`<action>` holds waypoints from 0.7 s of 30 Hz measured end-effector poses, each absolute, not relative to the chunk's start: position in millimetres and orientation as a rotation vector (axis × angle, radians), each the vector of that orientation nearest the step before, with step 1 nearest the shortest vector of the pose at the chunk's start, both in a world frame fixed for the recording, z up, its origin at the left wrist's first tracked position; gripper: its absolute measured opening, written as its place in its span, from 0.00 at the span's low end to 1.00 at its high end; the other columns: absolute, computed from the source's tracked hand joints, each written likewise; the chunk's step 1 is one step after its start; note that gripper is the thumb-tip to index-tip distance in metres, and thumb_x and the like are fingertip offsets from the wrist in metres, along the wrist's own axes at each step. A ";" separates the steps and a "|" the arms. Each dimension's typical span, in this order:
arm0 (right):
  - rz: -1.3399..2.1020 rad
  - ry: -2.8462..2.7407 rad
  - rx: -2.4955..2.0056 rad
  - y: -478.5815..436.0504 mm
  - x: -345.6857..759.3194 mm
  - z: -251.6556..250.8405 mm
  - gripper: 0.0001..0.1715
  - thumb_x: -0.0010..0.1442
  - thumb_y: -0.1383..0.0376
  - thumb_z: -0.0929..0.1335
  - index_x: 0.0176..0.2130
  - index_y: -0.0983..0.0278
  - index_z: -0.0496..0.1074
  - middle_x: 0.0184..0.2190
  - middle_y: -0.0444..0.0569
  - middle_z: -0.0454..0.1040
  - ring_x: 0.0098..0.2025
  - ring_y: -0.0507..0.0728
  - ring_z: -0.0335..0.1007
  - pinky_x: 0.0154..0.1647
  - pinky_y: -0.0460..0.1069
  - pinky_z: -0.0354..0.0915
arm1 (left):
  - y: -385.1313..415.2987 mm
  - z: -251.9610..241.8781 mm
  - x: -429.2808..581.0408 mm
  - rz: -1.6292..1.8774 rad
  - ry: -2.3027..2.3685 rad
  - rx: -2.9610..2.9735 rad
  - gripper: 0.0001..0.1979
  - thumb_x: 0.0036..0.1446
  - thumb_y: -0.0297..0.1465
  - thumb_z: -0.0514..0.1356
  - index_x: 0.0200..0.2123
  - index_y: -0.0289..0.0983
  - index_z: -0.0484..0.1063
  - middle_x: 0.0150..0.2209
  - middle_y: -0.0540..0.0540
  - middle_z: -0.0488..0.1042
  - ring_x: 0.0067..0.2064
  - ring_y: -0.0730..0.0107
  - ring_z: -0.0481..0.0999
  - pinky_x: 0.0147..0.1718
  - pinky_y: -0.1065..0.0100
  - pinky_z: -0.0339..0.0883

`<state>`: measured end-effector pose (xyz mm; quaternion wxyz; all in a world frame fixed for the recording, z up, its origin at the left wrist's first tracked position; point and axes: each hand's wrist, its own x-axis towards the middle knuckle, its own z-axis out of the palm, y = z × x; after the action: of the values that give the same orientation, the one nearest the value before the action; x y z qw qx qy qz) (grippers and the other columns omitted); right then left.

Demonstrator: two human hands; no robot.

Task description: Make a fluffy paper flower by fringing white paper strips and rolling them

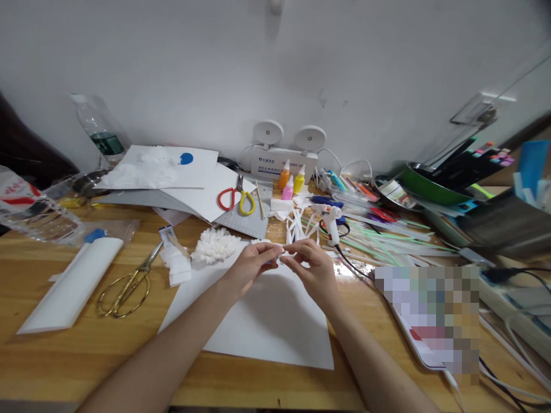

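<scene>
Both my hands meet above a white sheet of paper (262,315) on the wooden table (86,355). My left hand (252,265) and my right hand (312,269) each pinch an end of a small white paper strip (275,248) held between them, fingers closed. Just beyond my fingertips lies a heap of cut white paper strips (297,225). A white fringed paper flower (214,245) rests left of my left hand. A white glue gun (330,223) lies right of the strips.
Gold scissors (127,285) and a rolled white sheet (71,284) lie at left. Red-and-yellow scissors (236,199), small glue bottles (290,180), straws (387,232), a green bowl (424,186), a water bottle (101,132) and cables (512,321) crowd the back and right.
</scene>
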<state>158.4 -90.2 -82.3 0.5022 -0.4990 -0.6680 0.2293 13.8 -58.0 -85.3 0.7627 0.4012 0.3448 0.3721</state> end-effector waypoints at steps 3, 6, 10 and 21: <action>0.556 -1.589 -1.221 -89.9 157.7 -82.1 0.05 0.52 0.65 0.66 0.31 0.62 0.71 0.28 0.46 0.67 0.23 0.48 0.62 0.25 0.45 0.62 | -60.0 -86.2 16.7 0.843 0.793 0.871 0.09 0.43 0.34 0.62 0.27 0.34 0.72 0.26 0.50 0.70 0.27 0.80 0.66 0.33 0.73 0.61; 0.557 -1.578 -1.233 -89.9 156.6 -81.7 0.06 0.53 0.65 0.65 0.31 0.62 0.72 0.27 0.46 0.67 0.24 0.49 0.62 0.25 0.45 0.62 | -61.3 -88.0 18.9 0.877 0.818 0.858 0.09 0.42 0.34 0.63 0.26 0.33 0.72 0.25 0.49 0.70 0.26 0.80 0.66 0.32 0.72 0.62; 0.536 -1.560 -1.254 -91.4 153.4 -80.2 0.06 0.53 0.65 0.65 0.31 0.62 0.73 0.26 0.46 0.68 0.25 0.50 0.63 0.25 0.45 0.62 | -62.1 -89.4 20.1 0.948 0.840 0.911 0.09 0.42 0.33 0.62 0.26 0.33 0.72 0.25 0.49 0.70 0.28 0.78 0.67 0.32 0.72 0.62; 0.592 -1.453 -1.250 -93.4 148.4 -83.6 0.07 0.53 0.65 0.65 0.30 0.62 0.73 0.25 0.47 0.70 0.26 0.51 0.64 0.23 0.46 0.62 | -71.0 -87.3 24.2 1.216 1.007 1.311 0.09 0.46 0.35 0.59 0.26 0.34 0.73 0.27 0.47 0.72 0.31 0.71 0.69 0.32 0.71 0.63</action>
<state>148.4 -93.4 -83.6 0.5377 -0.5252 -0.6108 0.2489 24.2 -71.0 -87.3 0.5182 0.5466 0.4195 0.5066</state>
